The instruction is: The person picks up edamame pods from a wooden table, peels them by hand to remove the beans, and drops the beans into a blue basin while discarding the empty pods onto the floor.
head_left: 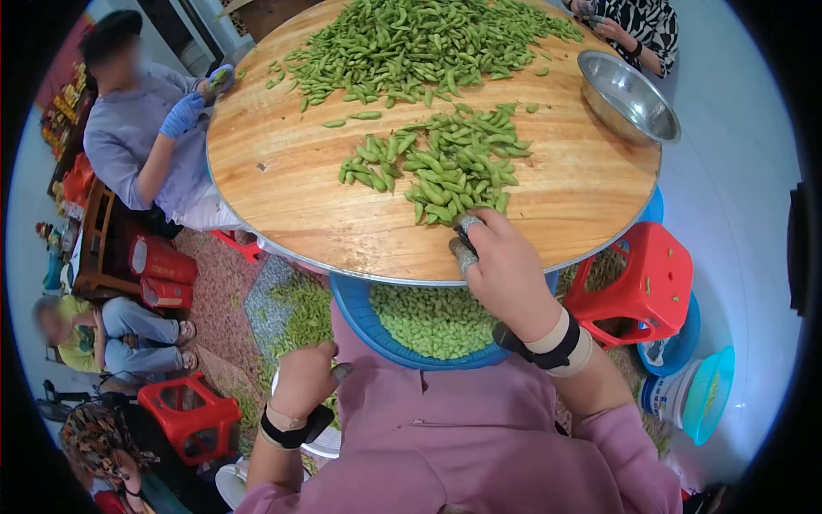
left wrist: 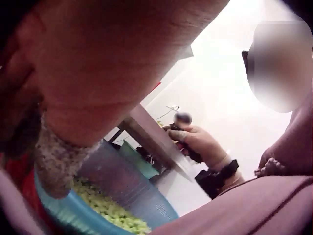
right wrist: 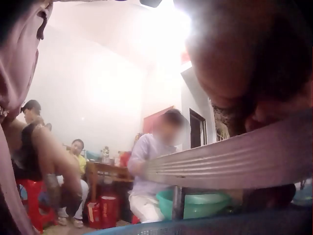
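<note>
My right hand (head_left: 505, 261) reaches over the near edge of the round wooden table (head_left: 300, 206). Its fingertips touch the near end of a small pile of green edamame pods (head_left: 454, 163), and the grey-covered thumb stands apart from them. Low beside my lap is my left hand (head_left: 300, 381), loosely curled, with nothing visible in it; a grey cover (left wrist: 56, 169) sits on one of its digits. Between my lap and the table stands a blue basin (head_left: 353, 313) containing shelled green beans (head_left: 428, 321).
A larger heap of pods (head_left: 428, 43) covers the table's far side. At its right edge sits a metal bowl (head_left: 629, 94). Red stools (head_left: 634, 283) stand right and left. Pod shells (head_left: 300, 317) litter the floor. A person in blue gloves (head_left: 184, 116) sits at the left.
</note>
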Demonstrator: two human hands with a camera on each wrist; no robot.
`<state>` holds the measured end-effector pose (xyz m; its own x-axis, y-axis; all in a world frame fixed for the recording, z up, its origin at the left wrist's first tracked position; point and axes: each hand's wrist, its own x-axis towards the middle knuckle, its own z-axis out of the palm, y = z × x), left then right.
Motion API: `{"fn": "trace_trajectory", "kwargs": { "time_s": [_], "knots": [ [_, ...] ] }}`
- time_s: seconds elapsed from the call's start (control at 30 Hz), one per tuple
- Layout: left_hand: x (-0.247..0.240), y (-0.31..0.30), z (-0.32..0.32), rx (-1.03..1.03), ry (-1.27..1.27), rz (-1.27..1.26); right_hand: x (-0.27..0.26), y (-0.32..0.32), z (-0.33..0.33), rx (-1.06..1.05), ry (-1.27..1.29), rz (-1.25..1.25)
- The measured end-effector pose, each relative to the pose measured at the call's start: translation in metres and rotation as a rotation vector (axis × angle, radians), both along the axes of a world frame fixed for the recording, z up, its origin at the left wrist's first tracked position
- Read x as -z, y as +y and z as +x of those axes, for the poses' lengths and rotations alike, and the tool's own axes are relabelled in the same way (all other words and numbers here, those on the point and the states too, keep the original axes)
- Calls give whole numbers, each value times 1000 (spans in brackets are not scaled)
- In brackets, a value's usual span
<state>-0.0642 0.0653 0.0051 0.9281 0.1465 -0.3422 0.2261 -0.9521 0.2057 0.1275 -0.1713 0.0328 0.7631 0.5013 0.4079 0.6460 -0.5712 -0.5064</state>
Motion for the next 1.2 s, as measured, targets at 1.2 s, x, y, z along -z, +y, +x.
{"fn": "trace_trajectory", "kwargs": {
  "time_s": [1.2],
  "knots": [
    [-14, -95, 92, -63, -308, -1342, -12, -48, -56, -227, 1031, 407]
  ]
}}
